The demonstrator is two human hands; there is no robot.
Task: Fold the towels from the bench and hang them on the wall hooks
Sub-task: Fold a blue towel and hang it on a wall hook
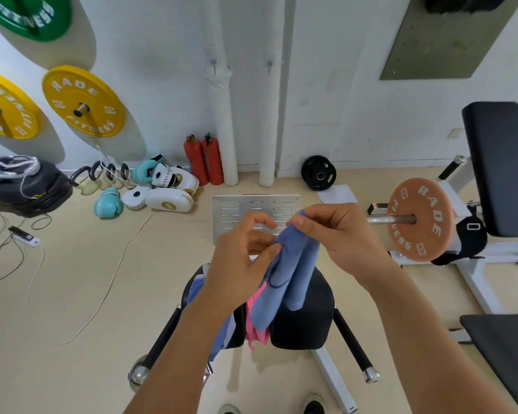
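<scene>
Both bare forearms reaching in from below; left hand (245, 258) and right hand (338, 234) raised side by side, fingers curled, pinching the top of a soft blue cloth towel (284, 276); hanging folded in two lobes between them, above a black padded bench (308, 318); under the left wrist, a pink towel (256, 324) and a striped blue-and-white towel (196, 291) draped on that bench; beyond the fingertips, a slotted metal plate (231, 213) on the floor; higher on the white wall, two small metal wall hooks (213, 63); right of the right hand, an orange weight plate (419, 219) on a steel bar; far left, yellow weight plates (83, 101).
</scene>
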